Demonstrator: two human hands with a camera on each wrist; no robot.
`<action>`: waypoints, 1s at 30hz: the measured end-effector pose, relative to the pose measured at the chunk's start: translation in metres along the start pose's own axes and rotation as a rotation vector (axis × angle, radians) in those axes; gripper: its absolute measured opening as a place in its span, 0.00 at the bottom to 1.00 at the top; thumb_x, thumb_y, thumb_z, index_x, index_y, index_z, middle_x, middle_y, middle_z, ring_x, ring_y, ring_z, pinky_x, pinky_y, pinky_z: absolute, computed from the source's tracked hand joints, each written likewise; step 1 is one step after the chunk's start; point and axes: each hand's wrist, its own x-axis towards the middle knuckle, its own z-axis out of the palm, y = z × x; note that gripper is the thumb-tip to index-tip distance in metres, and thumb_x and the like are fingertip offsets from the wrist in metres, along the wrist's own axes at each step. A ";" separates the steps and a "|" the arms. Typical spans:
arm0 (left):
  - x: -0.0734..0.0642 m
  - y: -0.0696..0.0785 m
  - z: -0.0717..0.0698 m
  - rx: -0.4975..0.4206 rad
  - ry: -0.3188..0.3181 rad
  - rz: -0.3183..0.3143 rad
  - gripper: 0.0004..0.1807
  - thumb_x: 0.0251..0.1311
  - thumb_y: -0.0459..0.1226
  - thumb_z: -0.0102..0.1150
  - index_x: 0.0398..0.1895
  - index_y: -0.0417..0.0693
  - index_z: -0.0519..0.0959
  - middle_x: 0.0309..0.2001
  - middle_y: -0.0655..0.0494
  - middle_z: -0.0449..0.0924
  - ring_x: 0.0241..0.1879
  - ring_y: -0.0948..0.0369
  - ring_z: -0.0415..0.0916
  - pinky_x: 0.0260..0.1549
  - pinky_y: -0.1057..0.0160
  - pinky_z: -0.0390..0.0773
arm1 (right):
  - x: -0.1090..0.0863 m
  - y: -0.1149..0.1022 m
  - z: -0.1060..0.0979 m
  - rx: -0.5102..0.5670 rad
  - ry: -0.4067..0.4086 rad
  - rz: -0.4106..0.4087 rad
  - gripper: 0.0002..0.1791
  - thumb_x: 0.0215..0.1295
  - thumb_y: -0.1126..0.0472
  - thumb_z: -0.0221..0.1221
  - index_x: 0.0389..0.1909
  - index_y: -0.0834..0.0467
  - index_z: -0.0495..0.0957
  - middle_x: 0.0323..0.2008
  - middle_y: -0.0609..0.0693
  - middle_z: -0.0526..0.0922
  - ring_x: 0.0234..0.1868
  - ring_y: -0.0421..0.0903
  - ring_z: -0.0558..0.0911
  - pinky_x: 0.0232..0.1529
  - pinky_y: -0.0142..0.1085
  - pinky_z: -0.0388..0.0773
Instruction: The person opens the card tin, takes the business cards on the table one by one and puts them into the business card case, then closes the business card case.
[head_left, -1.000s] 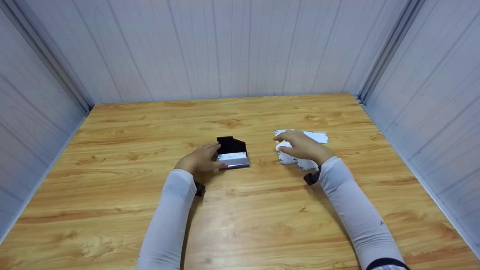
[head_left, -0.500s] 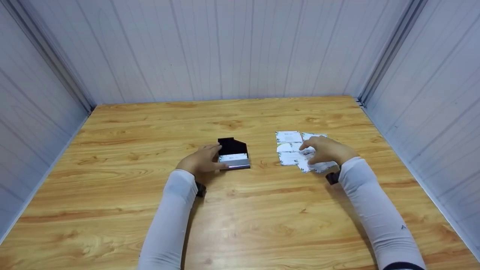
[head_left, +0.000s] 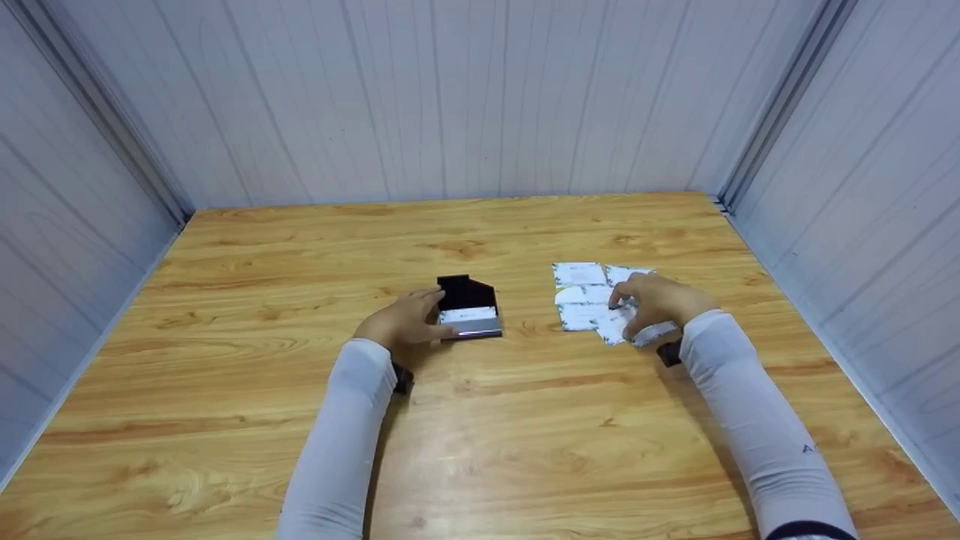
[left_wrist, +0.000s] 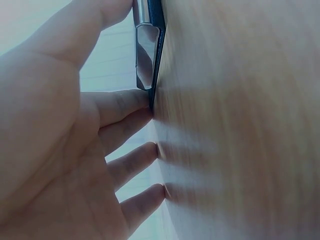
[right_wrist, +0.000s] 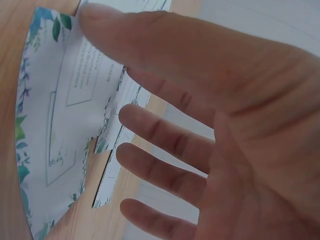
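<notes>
A business card case [head_left: 469,324], black inside with a silver front edge, lies opened on the table with a white card stack in it. My left hand [head_left: 405,316] holds its left side, thumb at the near edge and fingertips at the far left. In the left wrist view the thumb and the nearest fingers meet the case [left_wrist: 148,57], while the other fingertips rest on the table. My right hand [head_left: 660,300] is over several white business cards [head_left: 579,316] with leafy borders. In the right wrist view, its thumb overlaps a printed card [right_wrist: 82,95]; the other fingers are loosely bent and spread.
The wood-grain table [head_left: 465,420] stretches around both hands. Pale panelled walls [head_left: 465,97] stand behind and at both sides. The cards lie side by side and overlapping to the right of the case.
My right hand has moved right across the cards, uncovering those on the left, and its thumb and index finger have come lower over them. My left hand stays at the case.
</notes>
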 end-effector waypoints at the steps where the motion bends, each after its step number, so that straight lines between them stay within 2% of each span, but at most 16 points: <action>1: 0.000 0.000 0.000 -0.001 0.001 0.001 0.49 0.68 0.60 0.55 0.82 0.48 0.45 0.80 0.48 0.41 0.78 0.46 0.35 0.73 0.43 0.45 | 0.000 0.000 0.000 -0.007 -0.001 -0.003 0.25 0.56 0.58 0.75 0.54 0.54 0.80 0.53 0.57 0.76 0.52 0.56 0.72 0.50 0.53 0.73; 9: 0.000 0.000 0.000 -0.010 0.002 -0.001 0.50 0.68 0.60 0.55 0.82 0.49 0.45 0.80 0.48 0.41 0.78 0.46 0.35 0.73 0.43 0.46 | 0.005 0.000 -0.003 -0.019 -0.029 0.022 0.23 0.55 0.59 0.75 0.52 0.52 0.80 0.57 0.58 0.75 0.54 0.57 0.73 0.50 0.54 0.74; 22: 0.000 0.000 0.001 -0.006 -0.003 -0.007 0.50 0.68 0.61 0.55 0.82 0.49 0.45 0.80 0.49 0.41 0.78 0.46 0.35 0.73 0.42 0.47 | 0.012 -0.008 -0.006 -0.084 -0.082 0.050 0.22 0.51 0.60 0.76 0.45 0.52 0.77 0.52 0.57 0.75 0.49 0.56 0.71 0.42 0.48 0.73; 28: 0.000 0.000 0.001 -0.008 -0.006 -0.009 0.50 0.68 0.61 0.55 0.82 0.48 0.45 0.80 0.48 0.41 0.78 0.46 0.35 0.73 0.42 0.46 | 0.012 -0.007 -0.007 -0.023 -0.084 0.037 0.23 0.52 0.61 0.76 0.45 0.57 0.74 0.51 0.57 0.76 0.45 0.54 0.72 0.40 0.47 0.72; 30: 0.000 0.000 0.000 -0.005 -0.004 -0.008 0.50 0.68 0.61 0.55 0.82 0.48 0.45 0.80 0.48 0.41 0.78 0.46 0.35 0.73 0.43 0.46 | 0.011 -0.006 -0.007 0.007 -0.083 0.037 0.24 0.53 0.61 0.76 0.46 0.57 0.74 0.53 0.58 0.76 0.47 0.54 0.74 0.43 0.48 0.74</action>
